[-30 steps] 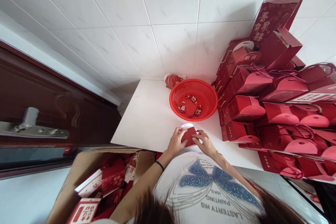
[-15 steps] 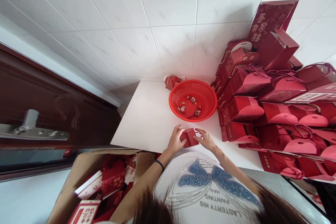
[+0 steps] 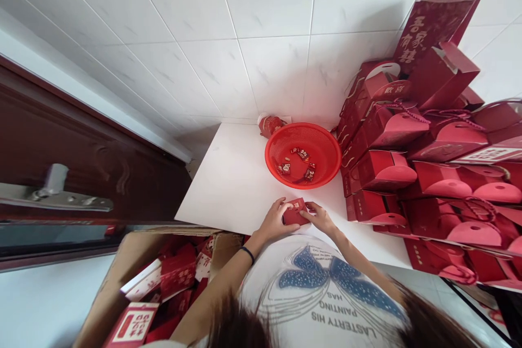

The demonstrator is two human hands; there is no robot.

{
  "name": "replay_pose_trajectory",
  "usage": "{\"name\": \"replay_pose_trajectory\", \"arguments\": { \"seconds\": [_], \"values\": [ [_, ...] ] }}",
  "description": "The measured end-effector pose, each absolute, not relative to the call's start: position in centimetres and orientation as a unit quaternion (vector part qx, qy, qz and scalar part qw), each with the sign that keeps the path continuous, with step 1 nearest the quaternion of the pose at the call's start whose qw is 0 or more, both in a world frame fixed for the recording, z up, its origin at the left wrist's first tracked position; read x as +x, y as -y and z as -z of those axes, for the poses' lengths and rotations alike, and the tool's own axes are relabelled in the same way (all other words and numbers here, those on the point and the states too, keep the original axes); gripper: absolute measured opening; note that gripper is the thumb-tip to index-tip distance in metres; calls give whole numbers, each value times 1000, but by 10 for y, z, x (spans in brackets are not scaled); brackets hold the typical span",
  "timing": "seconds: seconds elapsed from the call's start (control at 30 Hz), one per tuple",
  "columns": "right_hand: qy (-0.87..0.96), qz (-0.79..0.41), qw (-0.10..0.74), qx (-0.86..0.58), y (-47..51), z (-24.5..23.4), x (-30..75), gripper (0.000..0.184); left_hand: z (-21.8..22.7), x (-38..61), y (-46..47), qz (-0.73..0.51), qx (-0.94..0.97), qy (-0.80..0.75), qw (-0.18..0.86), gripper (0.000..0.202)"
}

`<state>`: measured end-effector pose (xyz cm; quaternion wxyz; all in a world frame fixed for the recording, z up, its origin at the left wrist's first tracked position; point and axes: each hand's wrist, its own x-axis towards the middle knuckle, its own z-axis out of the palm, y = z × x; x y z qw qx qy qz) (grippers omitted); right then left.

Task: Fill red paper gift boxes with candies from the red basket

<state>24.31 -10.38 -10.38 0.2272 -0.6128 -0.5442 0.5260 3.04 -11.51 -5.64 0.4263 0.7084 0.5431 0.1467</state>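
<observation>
A small red paper box [image 3: 295,211] sits between both my hands at the near edge of the white table [image 3: 232,185]. My left hand [image 3: 273,220] grips its left side with curled fingers. My right hand [image 3: 322,218] pinches its right side. A red mesh basket [image 3: 302,155] with a few wrapped candies stands just beyond the box.
A big pile of folded red gift boxes [image 3: 424,163] fills the right side of the table. A brown carton [image 3: 163,277] of flat red box blanks stands at the lower left. A dark wooden door with a metal handle [image 3: 61,196] is at left. A red packet [image 3: 271,124] lies behind the basket.
The small box has gone from showing a white flap to closed and red. Both hands have stayed on it, turning it and pressing it low on the table edge.
</observation>
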Motion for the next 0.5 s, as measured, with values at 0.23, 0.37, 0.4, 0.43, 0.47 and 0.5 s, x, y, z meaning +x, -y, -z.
{"name": "replay_pose_trajectory", "arguments": {
  "seconds": [0.23, 0.37, 0.4, 0.43, 0.47, 0.5],
  "values": [
    [512, -548, 230, -621, 100, 97, 254, 37, 54, 31, 114, -117, 721, -523, 440, 86],
    [526, -502, 183, -662, 98, 84, 261, 43, 63, 34, 110, -144, 705, -547, 429, 46],
    [529, -496, 179, -665, 98, 80, 263, 45, 64, 36, 109, -145, 703, -549, 428, 44],
    [531, -490, 176, -668, 98, 77, 265, 47, 65, 37, 108, -145, 701, -552, 427, 43],
    [532, -484, 171, -673, 98, 74, 268, 47, 66, 38, 107, -143, 699, -555, 428, 43],
    [532, -478, 163, -679, 99, 72, 270, 46, 65, 39, 107, -140, 694, -562, 428, 43]
  ]
}}
